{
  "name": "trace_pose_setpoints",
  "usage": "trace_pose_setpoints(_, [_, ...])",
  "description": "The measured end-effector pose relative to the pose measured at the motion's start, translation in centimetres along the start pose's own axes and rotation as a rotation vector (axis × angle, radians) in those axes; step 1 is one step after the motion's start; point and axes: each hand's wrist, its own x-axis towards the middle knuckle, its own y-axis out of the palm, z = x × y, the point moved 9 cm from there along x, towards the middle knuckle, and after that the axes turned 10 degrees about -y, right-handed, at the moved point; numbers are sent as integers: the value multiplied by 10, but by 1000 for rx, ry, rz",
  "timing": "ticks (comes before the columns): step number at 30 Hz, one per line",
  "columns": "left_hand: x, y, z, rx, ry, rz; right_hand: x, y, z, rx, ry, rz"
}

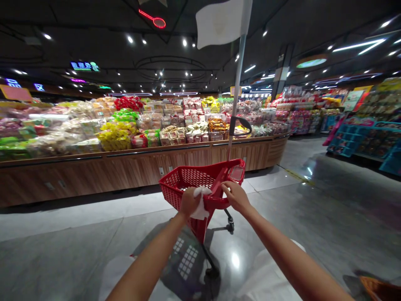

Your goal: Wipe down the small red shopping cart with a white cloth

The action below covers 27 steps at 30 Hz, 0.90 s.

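A red plastic shopping cart (175, 189) with a mesh basket stands in front of me. My left hand (189, 201) is closed on a crumpled white cloth (201, 205), which lies against the left part of the cart's handle and hangs below it. It could be a wipe or tissue; I cannot tell which. My right hand (237, 197) curls over the right end of the red handle (219, 202), thumb and fingers bent around it. The cart's basket shows no goods in the part I can see.
A tall pole (238, 75) with a white flag (219, 25) and a dark hook (242, 126) rises by the cart. Behind runs a wood-panelled counter (140, 171) heaped with bagged goods. Blue racks (341, 138) stand right. A brown basket (380, 288) is at lower right.
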Motion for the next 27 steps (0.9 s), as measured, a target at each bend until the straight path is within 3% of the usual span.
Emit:
trace_pose_setpoints(3, [15, 4, 35, 153, -145, 32, -5, 11, 16, -242, -61, 147])
trace_pose_setpoints(5, [15, 9, 38, 202, -159, 54, -7, 21, 26, -390, -72, 181])
trace_pose_setpoints(9, [0, 16, -1, 141, -60, -4, -10, 31, 29, -503, -98, 98])
trace_pose_setpoints(13, [-14, 27, -53, 31, 128, -59, -13, 21, 13, -528, -150, -16])
trace_pose_setpoints(17, [-12, 49, -69, 123, 266, 24, -14, 6, -7, -552, -159, -54])
trace_pose_setpoints(20, [-5, 57, -49, 186, 296, 70, -14, 2, -19, -547, -206, -23])
trace_pose_setpoints(23, [2, 54, -6, 257, 191, 76, -14, 0, -32, -543, -228, -23])
trace_pose_setpoints(25, [3, 51, 20, 295, 130, 70, -13, -4, -41, -545, -213, -69])
trace_pose_setpoints(27, [2, 49, 29, 306, 99, 49, -13, -9, -46, -555, -189, -143])
